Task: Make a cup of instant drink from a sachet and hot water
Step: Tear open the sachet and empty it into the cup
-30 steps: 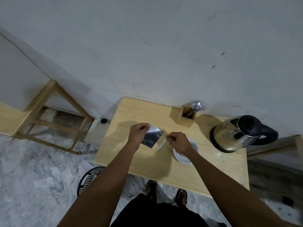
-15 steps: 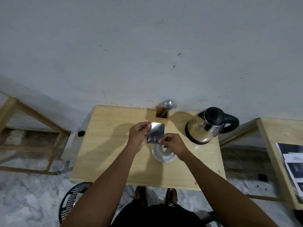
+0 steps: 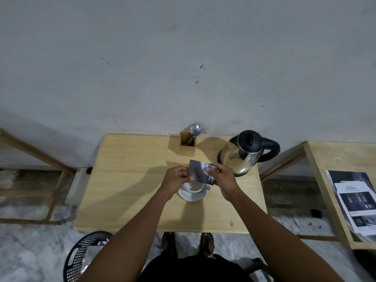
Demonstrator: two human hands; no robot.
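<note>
I hold a silvery foil sachet [image 3: 198,171] in both hands above a white cup on a white saucer [image 3: 192,195] near the middle of the wooden table [image 3: 130,180]. My left hand [image 3: 176,178] pinches the sachet's left edge and my right hand [image 3: 220,177] grips its right side, thumb on the foil. The cup is partly hidden behind the sachet and my hands. A steel kettle [image 3: 244,153] with a black lid and handle stands at the table's back right.
A wooden holder [image 3: 187,143] with a spoon and fork stands at the back edge by the wall. A black perforated basket [image 3: 83,255] sits on the floor at the front left. Another wooden table with printed papers [image 3: 354,202] is on the right.
My view has swung right, centring the table. My right hand, which held a torn-off strip away from the sachet, has come onto the sachet, now held over the cup by both hands.
</note>
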